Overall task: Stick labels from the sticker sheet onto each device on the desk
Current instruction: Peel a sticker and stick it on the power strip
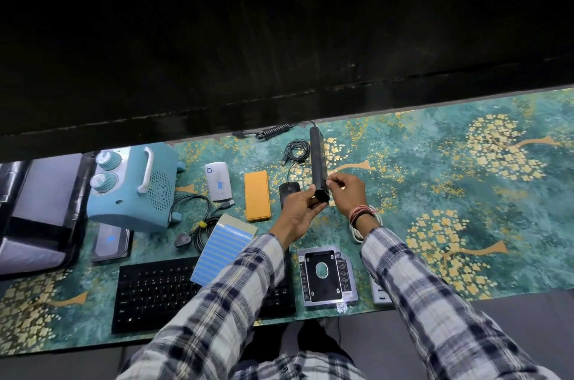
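Observation:
My left hand (298, 212) grips the near end of a long black bar-shaped device (318, 159) and holds it raised above the desk. At that same end, my right hand (348, 193) touches the device's side with pinched fingertips; any label between them is too small to tell. The blue-striped sticker sheet (222, 250) lies partly over the black keyboard (155, 289), left of my left arm. A white power bank (218, 180) and a hard drive (111, 241) each show a small blue label. The orange case (257, 194) shows none.
A teal heater (133, 187) stands at the left beside a grey bag (37, 212). A black mouse (287, 190), coiled cables (296, 151), a plug lead (195, 224), a silver drive caddy (326, 275) and a white USB hub (380, 292) lie on the green patterned cloth (450, 162).

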